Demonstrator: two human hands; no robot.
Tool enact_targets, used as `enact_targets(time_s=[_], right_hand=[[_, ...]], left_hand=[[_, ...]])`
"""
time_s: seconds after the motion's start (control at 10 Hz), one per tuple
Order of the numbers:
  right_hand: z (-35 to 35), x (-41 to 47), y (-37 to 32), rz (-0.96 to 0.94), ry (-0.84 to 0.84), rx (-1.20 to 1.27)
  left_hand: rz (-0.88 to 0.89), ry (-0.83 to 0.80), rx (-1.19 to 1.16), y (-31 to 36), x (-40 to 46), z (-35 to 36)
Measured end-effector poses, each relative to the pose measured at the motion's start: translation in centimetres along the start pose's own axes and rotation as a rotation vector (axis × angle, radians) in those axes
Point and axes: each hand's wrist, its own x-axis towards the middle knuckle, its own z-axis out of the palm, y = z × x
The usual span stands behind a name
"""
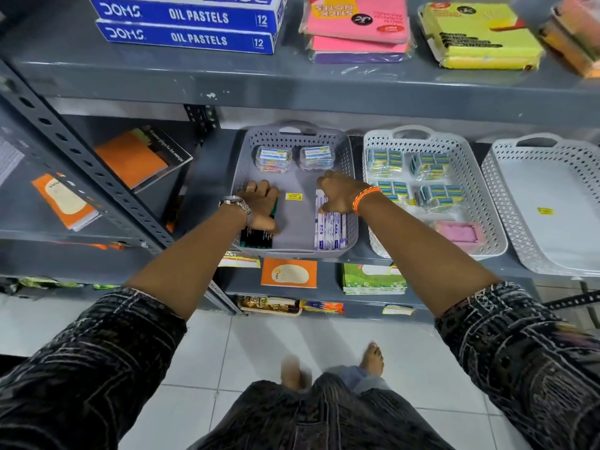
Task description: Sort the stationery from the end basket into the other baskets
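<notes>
Three baskets stand on the middle shelf. In the grey basket (352,222) my left hand (261,206) rests palm down on a row of black-and-green markers (256,238) at its left side. My right hand (337,191) presses on a row of white-and-blue pens (329,235) at its right side. Two clear boxes of coloured clips (274,159) sit at the back of that basket. The middle white basket (488,203) holds several packs of blue-and-yellow staple boxes (431,165) and a pink eraser pack (457,232). The end white basket (496,190) at far right holds only a yellow sticker.
The shelf above carries oil pastel boxes (188,27) and sticky-note packs (357,27). Orange notebooks (133,159) lie in the left bay. Notebooks and packets sit on lower shelves (289,272). My feet stand on white floor tiles (259,345).
</notes>
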Motion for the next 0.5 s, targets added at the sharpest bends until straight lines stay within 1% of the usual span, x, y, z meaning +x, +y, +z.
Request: enact_targets(time_s=[0.1,0.2,0.3,0.4,0.5], right_hand=[[-0.5,-0.7,0.2,0.002,0.046,0.067],[-1.3,-3.4,0.4,-0.034,0.149,0.179],[-1.3,-5.9,0.5,-0.049,0.253,0.292],[-0.9,-10.6,1.8,-0.078,0.462,0.405],[-0.6,-13.9,2.4,-0.067,0.672,0.489]], left_hand=[[0.002,-0.006,-0.032,0.0,-0.1,-0.2],[-0.013,0.017,-0.069,0.2,-0.7,-0.5],[-0.032,0.077,-0.12,0.8,-1.4,-0.5],[-0.054,0.212,-0.239,1.9,-2.8,-1.1],[-0.096,0.362,-0.317,2.5,-3.8,-1.4]])
